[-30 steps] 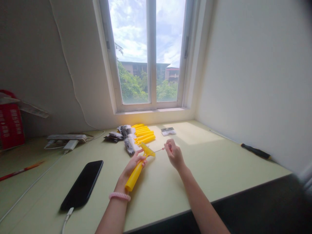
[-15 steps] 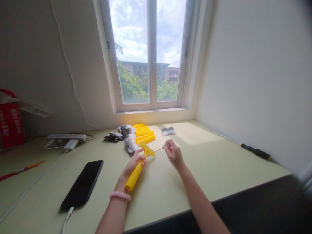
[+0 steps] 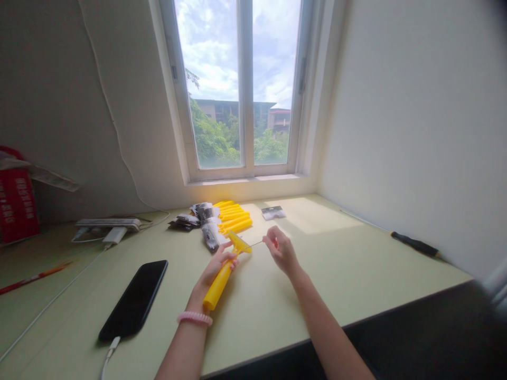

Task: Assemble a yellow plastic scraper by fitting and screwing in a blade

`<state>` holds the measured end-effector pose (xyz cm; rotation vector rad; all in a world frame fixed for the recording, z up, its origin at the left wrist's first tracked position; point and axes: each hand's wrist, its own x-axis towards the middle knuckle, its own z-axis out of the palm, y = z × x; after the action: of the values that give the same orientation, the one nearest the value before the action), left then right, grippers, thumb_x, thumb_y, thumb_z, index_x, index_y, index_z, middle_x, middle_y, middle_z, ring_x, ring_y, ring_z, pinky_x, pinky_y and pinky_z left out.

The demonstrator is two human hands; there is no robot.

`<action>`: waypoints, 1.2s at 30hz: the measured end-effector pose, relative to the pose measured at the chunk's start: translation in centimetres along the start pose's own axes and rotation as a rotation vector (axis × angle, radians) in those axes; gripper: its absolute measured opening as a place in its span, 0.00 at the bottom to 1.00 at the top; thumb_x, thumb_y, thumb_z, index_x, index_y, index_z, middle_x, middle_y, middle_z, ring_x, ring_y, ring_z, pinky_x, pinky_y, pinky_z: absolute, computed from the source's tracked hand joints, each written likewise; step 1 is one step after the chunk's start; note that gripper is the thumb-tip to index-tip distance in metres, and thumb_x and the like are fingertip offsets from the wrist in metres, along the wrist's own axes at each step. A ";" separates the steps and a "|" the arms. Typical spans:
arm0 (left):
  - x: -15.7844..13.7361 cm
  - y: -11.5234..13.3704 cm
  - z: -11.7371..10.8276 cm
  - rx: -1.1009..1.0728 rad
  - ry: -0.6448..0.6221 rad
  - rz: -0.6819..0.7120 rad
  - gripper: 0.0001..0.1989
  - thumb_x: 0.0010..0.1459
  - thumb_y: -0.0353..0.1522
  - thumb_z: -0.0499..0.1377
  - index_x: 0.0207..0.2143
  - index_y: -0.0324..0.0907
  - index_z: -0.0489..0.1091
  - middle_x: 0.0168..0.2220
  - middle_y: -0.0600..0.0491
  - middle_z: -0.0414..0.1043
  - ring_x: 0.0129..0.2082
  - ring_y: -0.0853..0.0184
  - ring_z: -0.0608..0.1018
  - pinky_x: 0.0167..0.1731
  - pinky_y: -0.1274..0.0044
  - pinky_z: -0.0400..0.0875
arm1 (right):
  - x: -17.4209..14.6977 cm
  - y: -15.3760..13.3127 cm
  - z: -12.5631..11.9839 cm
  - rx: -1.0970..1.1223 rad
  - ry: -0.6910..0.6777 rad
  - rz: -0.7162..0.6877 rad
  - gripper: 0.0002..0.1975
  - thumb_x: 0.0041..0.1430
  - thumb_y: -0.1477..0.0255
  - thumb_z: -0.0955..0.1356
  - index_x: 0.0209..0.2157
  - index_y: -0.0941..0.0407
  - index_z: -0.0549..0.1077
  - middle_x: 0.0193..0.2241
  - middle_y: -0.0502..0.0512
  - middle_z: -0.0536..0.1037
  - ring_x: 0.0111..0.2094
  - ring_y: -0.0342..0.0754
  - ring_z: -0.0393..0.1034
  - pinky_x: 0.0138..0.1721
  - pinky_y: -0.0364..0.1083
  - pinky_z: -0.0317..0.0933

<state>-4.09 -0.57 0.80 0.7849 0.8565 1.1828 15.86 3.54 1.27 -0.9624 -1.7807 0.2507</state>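
My left hand point(image 3: 217, 266) is closed around a yellow scraper point(image 3: 219, 285) just below its wide T-shaped head, and the thick handle slants down toward my wrist. In my right hand point(image 3: 280, 248), the fingers pinch a thin metal rod point(image 3: 257, 243) like a small screwdriver's shaft. The rod's far end meets the right side of the scraper's head. My fingers hide the near end of the rod, so its grip cannot be made out. Beyond my left hand lie several more yellow scraper handles point(image 3: 236, 215) in a row, beside small black-and-clear packets point(image 3: 206, 212).
One flat packet point(image 3: 273, 212) lies near the window. A black phone point(image 3: 134, 301) with a charging cable is on the left, near a power strip point(image 3: 109, 225). A long black-handled screwdriver point(image 3: 415, 244) rests along the right wall. The table's front edge point(image 3: 390, 315) crosses the lower right.
Both hands keep nearly the same place and grip. My right fingers have turned slightly around the rod, which still touches the scraper's head.
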 end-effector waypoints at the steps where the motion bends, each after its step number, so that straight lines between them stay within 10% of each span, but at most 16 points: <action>1: 0.0 0.0 0.0 0.005 -0.002 0.001 0.30 0.47 0.22 0.54 0.53 0.41 0.49 0.26 0.55 0.65 0.18 0.78 0.67 0.19 0.87 0.59 | 0.0 0.1 0.0 0.011 -0.001 -0.003 0.07 0.57 0.68 0.61 0.27 0.55 0.60 0.23 0.49 0.66 0.25 0.43 0.62 0.26 0.41 0.56; 36: 0.6 -0.2 -0.2 0.058 0.022 0.015 0.28 0.47 0.20 0.54 0.51 0.38 0.53 0.30 0.51 0.70 0.17 0.79 0.67 0.16 0.86 0.60 | 0.1 0.5 0.3 0.136 0.010 0.024 0.10 0.57 0.65 0.63 0.26 0.56 0.63 0.21 0.47 0.66 0.22 0.40 0.61 0.24 0.40 0.57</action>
<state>-4.04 -0.02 0.43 0.8282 0.9085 1.1860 15.87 4.04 0.88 -0.8870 -1.7205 0.3760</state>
